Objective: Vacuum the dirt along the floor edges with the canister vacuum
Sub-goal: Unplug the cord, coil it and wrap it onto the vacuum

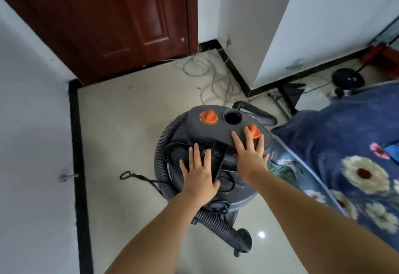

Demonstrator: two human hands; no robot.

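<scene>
- One canister vacuum (pixel 228 122), dark grey, on the pale tiled floor (pixel 129 122), near the middle of the view, just beside the bed on the right.
- Two orange knobs on its top: one (pixel 208 117) at the far left, one (pixel 253 131) at the right; between them, one round open port (pixel 232 117).
- One ribbed grey hose (pixel 164 144), curling round the canister's left side and ending in a dark cuff (pixel 243 241) at the near front.
- One black power cord (pixel 138 177), coiled partly on the lid and trailing onto the floor at the left.
- One black nozzle piece (pixel 218 155) lying across the lid, between the two hands.
- Two bare forearms reaching forward and down from the bottom edge.
- Left hand (pixel 199 173): flat on the near left of the lid, palm down, fingers straight and slightly spread, touching the coiled cord.
- Right hand (pixel 250 155): flat on the raised top, palm down, fingers straight and spread, fingertips just beside the right orange knob.
- One blue flowered quilt (pixel 345 155) on the bed.
- One dark red door (pixel 118 19) at the far wall; one loose tangle of grey cable (pixel 213 75) on the floor before it.
- Black skirting (pixel 75 144) along the wall foot.
</scene>
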